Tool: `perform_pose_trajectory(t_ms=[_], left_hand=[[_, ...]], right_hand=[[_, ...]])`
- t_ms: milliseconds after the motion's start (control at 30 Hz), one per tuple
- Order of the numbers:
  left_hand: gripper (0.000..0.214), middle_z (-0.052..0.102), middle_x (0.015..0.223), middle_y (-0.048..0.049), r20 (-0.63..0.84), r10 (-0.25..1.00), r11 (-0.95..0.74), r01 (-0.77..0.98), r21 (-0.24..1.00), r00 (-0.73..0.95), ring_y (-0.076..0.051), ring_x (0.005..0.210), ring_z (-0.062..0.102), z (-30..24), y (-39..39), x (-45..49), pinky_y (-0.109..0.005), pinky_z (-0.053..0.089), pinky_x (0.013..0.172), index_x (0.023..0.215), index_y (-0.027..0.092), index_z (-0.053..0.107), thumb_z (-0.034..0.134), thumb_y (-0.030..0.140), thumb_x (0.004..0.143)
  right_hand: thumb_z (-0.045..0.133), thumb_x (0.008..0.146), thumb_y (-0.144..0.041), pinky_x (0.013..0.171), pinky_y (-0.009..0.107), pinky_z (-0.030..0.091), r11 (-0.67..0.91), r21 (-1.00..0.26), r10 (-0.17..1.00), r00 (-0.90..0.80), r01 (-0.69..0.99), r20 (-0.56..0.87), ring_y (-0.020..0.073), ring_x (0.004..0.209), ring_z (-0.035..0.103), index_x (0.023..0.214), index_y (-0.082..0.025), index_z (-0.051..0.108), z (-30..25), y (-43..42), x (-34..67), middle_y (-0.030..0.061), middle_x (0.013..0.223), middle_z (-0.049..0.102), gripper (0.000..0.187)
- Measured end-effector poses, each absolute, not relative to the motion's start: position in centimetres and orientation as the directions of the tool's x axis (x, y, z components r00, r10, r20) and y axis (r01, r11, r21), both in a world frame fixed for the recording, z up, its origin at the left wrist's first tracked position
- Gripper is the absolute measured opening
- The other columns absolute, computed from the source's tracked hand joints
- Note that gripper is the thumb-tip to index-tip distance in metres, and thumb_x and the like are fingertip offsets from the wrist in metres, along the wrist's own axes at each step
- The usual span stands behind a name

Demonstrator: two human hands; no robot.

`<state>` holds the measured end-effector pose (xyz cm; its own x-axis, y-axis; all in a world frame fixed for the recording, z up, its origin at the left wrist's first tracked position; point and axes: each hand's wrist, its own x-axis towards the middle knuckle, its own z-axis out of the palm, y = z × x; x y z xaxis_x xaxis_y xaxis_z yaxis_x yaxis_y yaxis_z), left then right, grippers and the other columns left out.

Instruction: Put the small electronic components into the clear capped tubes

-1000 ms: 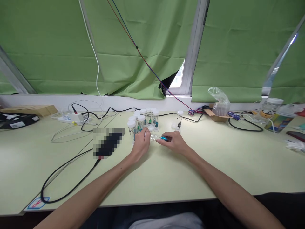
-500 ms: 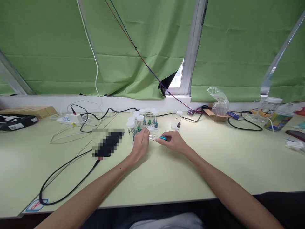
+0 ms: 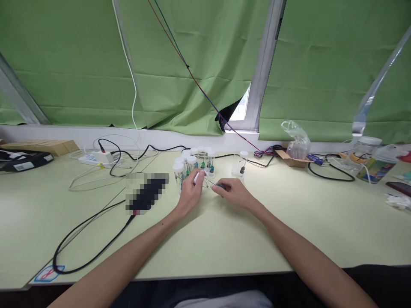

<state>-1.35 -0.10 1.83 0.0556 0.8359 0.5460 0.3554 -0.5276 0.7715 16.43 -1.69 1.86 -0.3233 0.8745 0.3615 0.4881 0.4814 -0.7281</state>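
The clear tube (image 3: 208, 182) spans your two hands over the bench (image 3: 224, 244); it should feel light, stiff and slick, so hold both ends: left hand (image 3: 191, 190) pinching near the white cap (image 3: 197, 176), right hand (image 3: 234, 191) pinching the dark end (image 3: 221, 186).

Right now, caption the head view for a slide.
Left hand and right hand close together over a desk, white-capped tubes standing nearby.

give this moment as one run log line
left hand: holding white cap | right hand: holding dark piece | between: thin rod | nearby: clustered capped tubes, another tube right
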Motion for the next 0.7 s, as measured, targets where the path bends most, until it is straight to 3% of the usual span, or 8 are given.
perform_pose_trajectory(t_ms=[133,433,700], left_hand=[[0.028,0.047,0.063,0.004,0.577,0.81,-0.56,0.428,0.71,0.103,-0.011,0.054,0.04,2.1,-0.5,-1.3,-0.024,0.034,0.054,0.085,0.021,0.054,0.046,0.047,0.09],[0.027,0.045,0.06,0.0043,0.601,0.794,-0.571,0.456,0.683,0.093,-0.012,0.054,0.04,2.0,-0.8,-1.2,-0.025,0.034,0.057,0.079,0.021,0.049,0.041,0.044,0.091],[0.027,0.046,0.061,0.0037,0.603,0.794,-0.558,0.476,0.68,0.07,-0.013,0.055,0.041,2.1,-1.0,-1.2,-0.025,0.035,0.057,0.077,0.022,0.048,0.04,0.043,0.09]], right_hand=[[0.051,0.087,-0.057,0.056,0.025,0.03,0.487,-0.738,0.867,-0.363,0.467,0.342,0.0109,0.06,0.038,0.071,-0.018,0.057,1.7,-1.9,16.2,-0.0027,0.064,0.048,0.043],[0.046,0.09,-0.057,0.053,0.025,0.022,0.484,-0.727,0.867,-0.378,0.488,0.323,0.0097,0.057,0.031,0.066,-0.019,0.045,1.3,-2.3,15.5,-0.0047,0.062,0.04,0.045],[0.045,0.09,-0.057,0.053,0.025,0.024,0.484,-0.723,0.868,-0.376,0.494,0.324,0.0099,0.058,0.033,0.067,-0.019,0.046,1.2,-2.3,15.3,-0.0045,0.063,0.041,0.045]])
